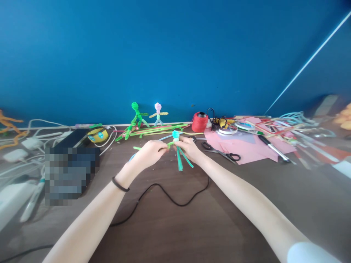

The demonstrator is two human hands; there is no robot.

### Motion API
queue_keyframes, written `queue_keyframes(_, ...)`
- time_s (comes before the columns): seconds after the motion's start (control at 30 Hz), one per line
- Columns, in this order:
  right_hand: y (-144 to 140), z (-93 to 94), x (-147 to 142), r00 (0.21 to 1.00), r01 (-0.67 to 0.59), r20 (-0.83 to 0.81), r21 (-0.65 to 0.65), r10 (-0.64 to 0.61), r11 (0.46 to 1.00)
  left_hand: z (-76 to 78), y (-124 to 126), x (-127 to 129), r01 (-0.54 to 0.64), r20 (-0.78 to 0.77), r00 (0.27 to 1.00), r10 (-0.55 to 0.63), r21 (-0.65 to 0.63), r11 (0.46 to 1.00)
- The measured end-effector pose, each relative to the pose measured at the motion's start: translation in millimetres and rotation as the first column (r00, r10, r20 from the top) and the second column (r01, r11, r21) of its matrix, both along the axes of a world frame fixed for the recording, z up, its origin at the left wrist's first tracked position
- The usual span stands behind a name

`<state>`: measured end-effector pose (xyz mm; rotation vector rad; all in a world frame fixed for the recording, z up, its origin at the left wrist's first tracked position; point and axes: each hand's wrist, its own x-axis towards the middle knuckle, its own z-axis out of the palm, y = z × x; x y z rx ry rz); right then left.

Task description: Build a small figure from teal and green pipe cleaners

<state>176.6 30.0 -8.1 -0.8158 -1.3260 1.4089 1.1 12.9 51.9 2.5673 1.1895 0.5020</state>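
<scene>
A small pipe-cleaner figure (179, 160) is between my hands over the middle of the desk. It has a turquoise, coiled head, a pale band beneath it and green strands hanging down. My right hand (191, 148) is closed around its body, just below the head. My left hand (153, 151) pinches a light green pipe cleaner (170, 144) that reaches to the figure's side. One end of a light green strand sticks out left of that hand. A light blue strand passes behind the left hand. The fingertips partly hide where the pieces meet.
Behind my hands stand a green figure (134, 106) and a pink-headed figure (157, 107), near loose green pipe cleaners (161, 129). A red thread spool (200, 122), black scissors (222, 151), pink paper (252, 151) and a pen (274, 149) lie right. A black cord (170, 199) crosses in front.
</scene>
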Motion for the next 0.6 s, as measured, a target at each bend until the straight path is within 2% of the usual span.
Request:
queue_keyframes(0.2,2,-2.6,4,0.993,-0.060,0.098,0.007,0.059,0.998,-2.4,6,-5,-0.022,0.021,1.000,0.020,0.098,0.995)
queue_keyframes(0.33,-3,5.4,3,0.985,-0.128,0.112,-0.037,0.131,0.991,-2.5,9,-9,-0.043,0.020,0.999,0.041,0.144,0.989)
queue_keyframes(0.47,-10,15.9,2,0.980,-0.143,0.131,-0.076,0.152,0.987,-1.5,10,-9,-0.070,0.088,0.994,0.060,0.110,0.991)
queue_keyframes(0.6,-11,17.5,3,0.972,-0.174,0.148,-0.076,0.184,0.982,-0.7,10,-10,-0.083,0.129,0.989,0.075,0.056,0.995)
